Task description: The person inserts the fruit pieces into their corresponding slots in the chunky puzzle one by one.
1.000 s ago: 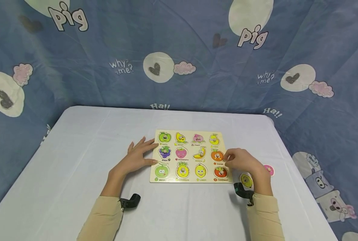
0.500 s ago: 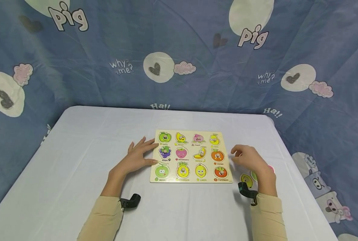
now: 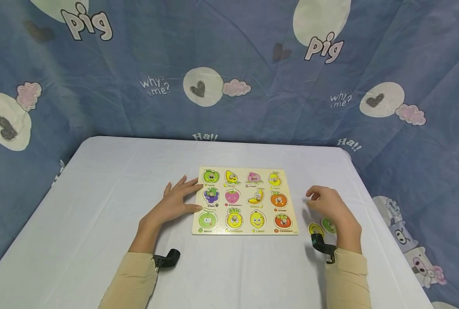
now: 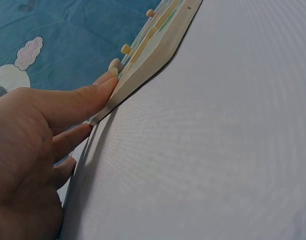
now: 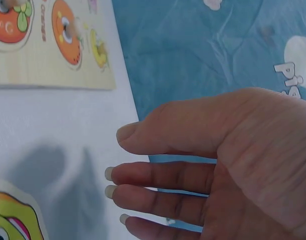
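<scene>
In the head view, your left hand [image 3: 178, 199] rests at the left edge of the puzzle board [image 3: 244, 191], fingers spread, with the thumb tip and a fingertip touching that edge. The board lies on the white tablecloth [image 3: 229, 270], reaching rightward from those fingers; the grape piece [image 3: 211, 196] sits just past the gap between your finger and thumb. Your right hand [image 3: 327, 206] is over the cloth, apart from the board's right side, its fingers bent. The orange piece [image 3: 278, 199] sits to the left of those fingertips. Nearer to you than the same fingertips lie the yellow piece [image 3: 315, 228], partly covered by the black wrist camera [image 3: 323, 246], and, just right of it, the green piece [image 3: 328, 225].

In the left wrist view, your thumb presses on the board's edge and another fingertip meets it lower down; you cannot tell whether that one reaches underneath. Small knobs [image 4: 125, 49] stand on the board beyond your thumb tip.

In the right wrist view, your thumb stands apart from three nearly straight fingers, with a bare gap between. The board is well apart from your thumb tip, up and to the left; the yellow piece is below and left of your fingertips, cut off by the frame.
</scene>
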